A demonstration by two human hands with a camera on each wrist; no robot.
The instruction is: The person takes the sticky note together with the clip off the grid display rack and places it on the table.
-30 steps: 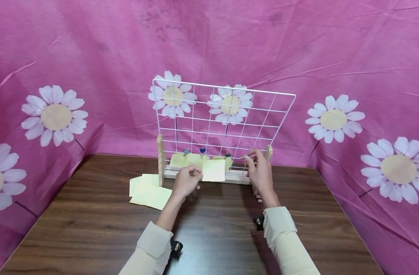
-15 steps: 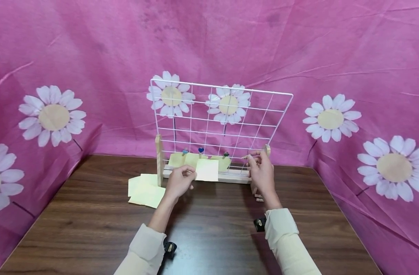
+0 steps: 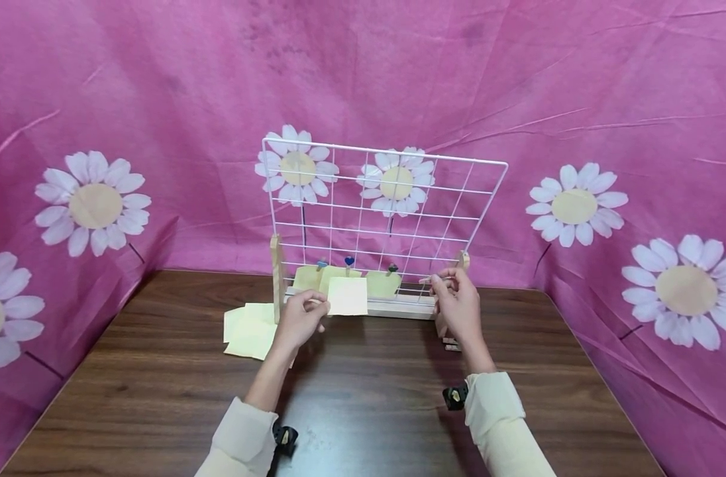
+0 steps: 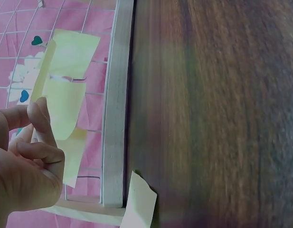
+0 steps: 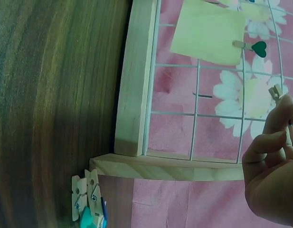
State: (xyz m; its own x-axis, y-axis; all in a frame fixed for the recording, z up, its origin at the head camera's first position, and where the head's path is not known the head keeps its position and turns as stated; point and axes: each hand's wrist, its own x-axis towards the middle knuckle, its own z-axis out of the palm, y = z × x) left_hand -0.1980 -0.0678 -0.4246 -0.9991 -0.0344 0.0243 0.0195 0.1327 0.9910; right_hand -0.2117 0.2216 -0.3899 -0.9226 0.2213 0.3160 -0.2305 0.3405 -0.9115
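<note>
My left hand [image 3: 300,320] pinches the left edge of a pale yellow sticky note [image 3: 348,296], held up before the lower part of a white wire grid [image 3: 375,228]. In the left wrist view that note [image 4: 43,71] appears nearly edge-on. My right hand [image 3: 460,301] pinches a small wooden clothespin [image 5: 275,91] near the grid's lower right. Behind the held note, several yellow notes hang along the bottom of the grid. Heart-topped clips hold them: light blue [image 3: 322,265], dark blue [image 3: 349,262] and green [image 5: 259,49].
Loose yellow notes [image 3: 250,331] lie on the brown table [image 3: 363,404] left of the grid's wooden stand [image 3: 276,278]. More clothespins [image 5: 89,197] lie by the stand's right foot. A pink flowered cloth [image 3: 363,73] hangs behind and at both sides.
My left hand has moved left with the sticky note, uncovering more of the hanging note under the green clip. My right hand, still pinching the clothespin, has shifted slightly right and down.
</note>
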